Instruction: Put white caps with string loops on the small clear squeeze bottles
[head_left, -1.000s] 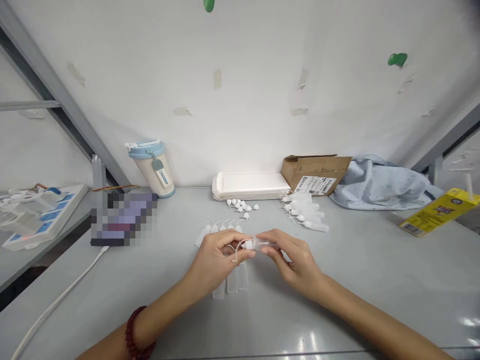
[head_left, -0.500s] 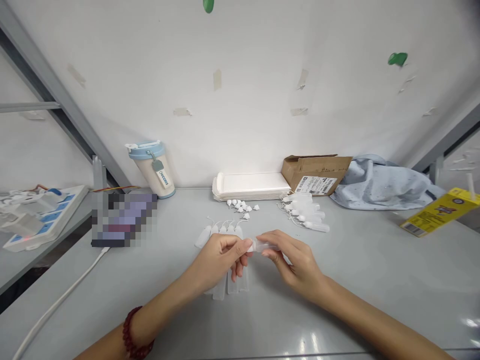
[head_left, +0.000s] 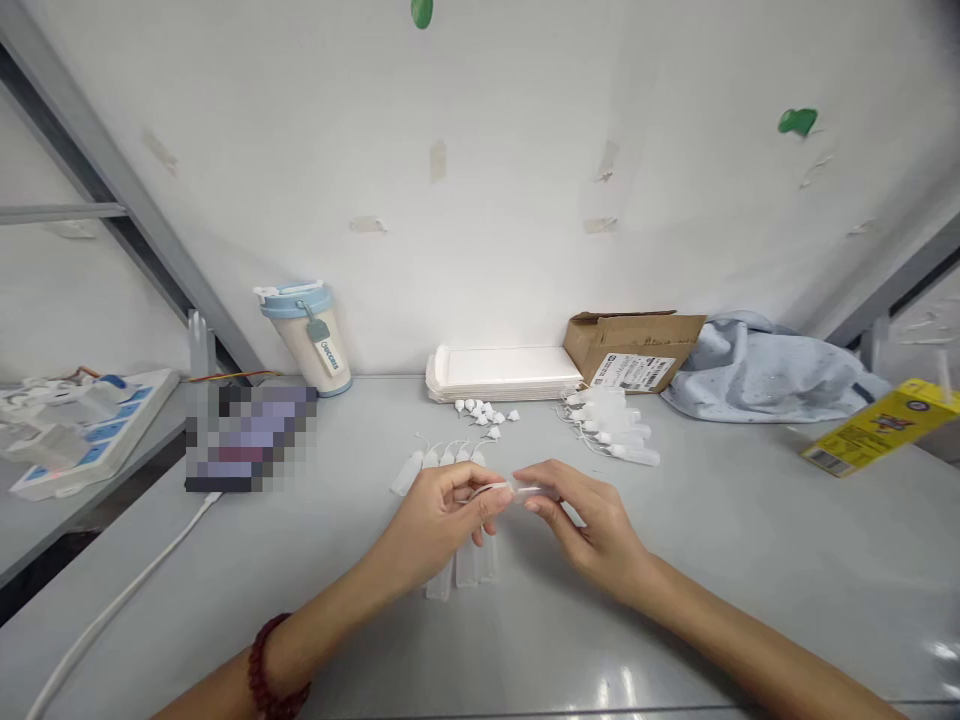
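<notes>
My left hand (head_left: 450,510) is closed, with thumb and fingertips pinching the white cap at the left end of a small translucent squeeze bottle (head_left: 531,493). A thin white strand or nozzle shows along those fingers. My right hand (head_left: 592,515) grips the body of the same bottle between thumb and fingers, holding it roughly level above the table. Beneath and behind my left hand lies a row of similar empty-looking bottles (head_left: 466,568), with thin tails at their tops; the hand hides part of them. Several loose white caps (head_left: 486,411) lie just beyond.
More capped bottles (head_left: 622,436) are piled to the right, before an open cardboard box (head_left: 637,350) and flat white packs (head_left: 510,370). A tumbler (head_left: 309,340), pixelated phone (head_left: 251,440) and power strip (head_left: 97,440) stand left. Cloth (head_left: 765,370) and a yellow drink carton (head_left: 877,428) are right.
My left fingers have shifted their pinch at the bottle's cap end, and a thin white strand now shows along them. The right hand keeps its hold almost unmoved.
</notes>
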